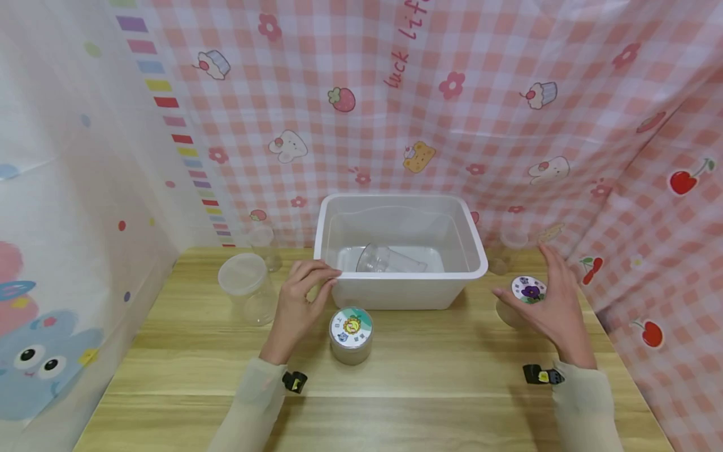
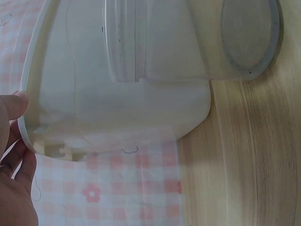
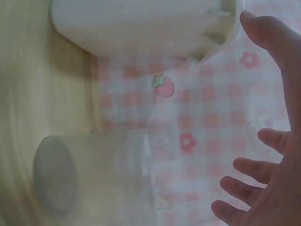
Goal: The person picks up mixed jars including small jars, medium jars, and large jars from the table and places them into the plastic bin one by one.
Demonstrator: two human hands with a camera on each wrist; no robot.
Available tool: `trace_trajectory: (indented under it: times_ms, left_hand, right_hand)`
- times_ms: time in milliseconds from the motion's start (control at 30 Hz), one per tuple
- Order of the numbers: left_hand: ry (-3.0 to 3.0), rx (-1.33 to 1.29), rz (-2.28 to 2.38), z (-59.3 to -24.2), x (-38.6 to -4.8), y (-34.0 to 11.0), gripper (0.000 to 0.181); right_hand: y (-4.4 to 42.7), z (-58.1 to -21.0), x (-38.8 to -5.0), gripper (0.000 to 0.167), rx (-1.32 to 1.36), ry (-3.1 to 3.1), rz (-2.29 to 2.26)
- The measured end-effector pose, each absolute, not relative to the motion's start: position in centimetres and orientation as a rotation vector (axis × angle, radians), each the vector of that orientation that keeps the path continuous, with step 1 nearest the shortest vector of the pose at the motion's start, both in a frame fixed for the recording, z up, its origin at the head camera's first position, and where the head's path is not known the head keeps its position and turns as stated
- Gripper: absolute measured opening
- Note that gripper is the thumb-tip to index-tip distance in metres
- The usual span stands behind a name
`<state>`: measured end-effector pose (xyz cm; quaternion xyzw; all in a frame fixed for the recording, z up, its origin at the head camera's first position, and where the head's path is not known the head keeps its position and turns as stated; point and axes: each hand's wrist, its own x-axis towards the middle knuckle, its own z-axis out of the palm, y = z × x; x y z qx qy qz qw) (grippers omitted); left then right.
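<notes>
A white plastic bin stands at the back of the table, with a clear jar lying on its side inside. My left hand pinches the bin's front-left rim between thumb and fingers. Over on the right, my right hand is spread around a jar with a purple-flower lid, partly hiding it. Spread fingers hold nothing in the right wrist view, where a blurred clear jar appears below the bin. A short jar with a sun-face sticker lid stands in front of the bin.
Left of the bin is a clear jar with a frosted lid, with a second clear jar behind it. Another clear jar stands at the back right. Checked cloth hangs close behind the table.
</notes>
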<state>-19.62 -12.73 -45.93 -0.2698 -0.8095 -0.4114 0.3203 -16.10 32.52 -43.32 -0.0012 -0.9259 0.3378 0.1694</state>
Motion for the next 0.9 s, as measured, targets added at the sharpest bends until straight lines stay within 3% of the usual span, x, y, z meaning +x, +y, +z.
trace_trajectory:
  times_ms: [900]
  left_hand:
    - [-2.126,-0.693,-1.063,-45.9,-19.7,-12.7,0.018]
  right_hand:
    - [35.6,-49.3,-15.4,0.119,-0.352,-2.638,1.368]
